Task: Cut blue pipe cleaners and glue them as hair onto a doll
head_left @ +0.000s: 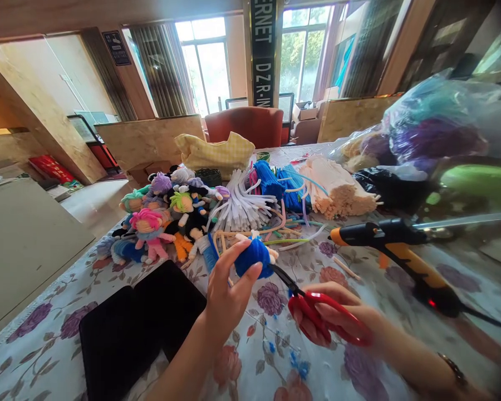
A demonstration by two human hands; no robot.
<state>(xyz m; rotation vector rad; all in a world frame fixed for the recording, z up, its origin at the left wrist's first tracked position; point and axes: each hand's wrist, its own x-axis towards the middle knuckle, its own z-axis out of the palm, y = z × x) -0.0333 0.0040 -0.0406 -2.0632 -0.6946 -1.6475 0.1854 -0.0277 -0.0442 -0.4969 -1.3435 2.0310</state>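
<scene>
Between the fingers and thumb of my left hand (229, 284) is a small doll (253, 259), its rounded part a fuzzy deep blue with pale pieces sticking out at the top and right side. My right hand (334, 312) grips red-handled scissors (304, 306). Their dark blades point left and touch the doll's lower right edge; the tips are partly hidden against the blue. Small blue fluff scraps (298, 362) lie on the flowered tablecloth (242, 362) below the scissors.
A glue gun (401, 250) with a lit red light lies at right. A black folded case (137, 328) is at left, finished dolls (150, 223) behind it. Bundles of white (244, 206), blue (290, 186) and cream fuzzy stems (338, 189) lie behind my hands, a plastic bag (438, 122) back right.
</scene>
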